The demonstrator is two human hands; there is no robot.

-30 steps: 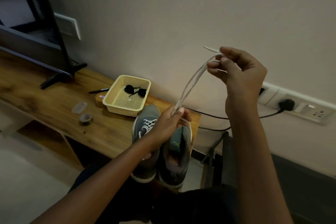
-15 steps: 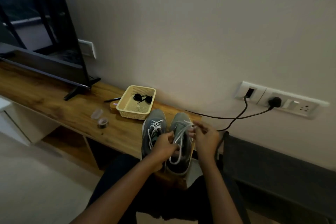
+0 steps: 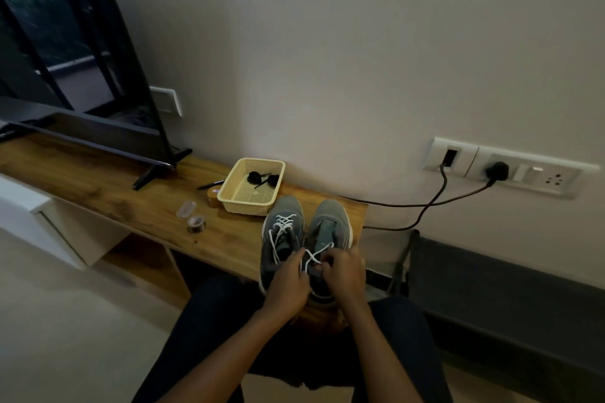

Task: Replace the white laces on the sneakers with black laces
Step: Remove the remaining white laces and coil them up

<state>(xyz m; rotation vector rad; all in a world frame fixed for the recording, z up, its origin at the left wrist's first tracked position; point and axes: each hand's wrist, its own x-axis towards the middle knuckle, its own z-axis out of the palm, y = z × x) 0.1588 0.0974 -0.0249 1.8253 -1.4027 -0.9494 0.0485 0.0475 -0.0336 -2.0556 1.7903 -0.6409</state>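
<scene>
Two grey sneakers stand side by side at the right end of the wooden shelf [image 3: 131, 206]. The left sneaker [image 3: 283, 232] still carries a white lace through its eyelets. The right sneaker [image 3: 329, 229] has its tongue bare. Over its heel end a loose white lace [image 3: 314, 257] crosses between my hands. My left hand [image 3: 289, 285] and my right hand [image 3: 343, 271] both pinch that lace. Two rolled black laces [image 3: 262, 178] lie in a yellow basket [image 3: 229, 195] behind the sneakers.
A TV [image 3: 82, 127] on a black stand fills the shelf's left part. A pen [image 3: 209, 185], a small clear lid [image 3: 186, 209] and a tape roll [image 3: 196, 224] lie near the basket. Black cables [image 3: 425, 204] run from wall sockets [image 3: 497, 170] at the right.
Both hands came down from holding the folded white lace high in the air to just above the right sneaker's heel. The camera view pulled back and shifted.
</scene>
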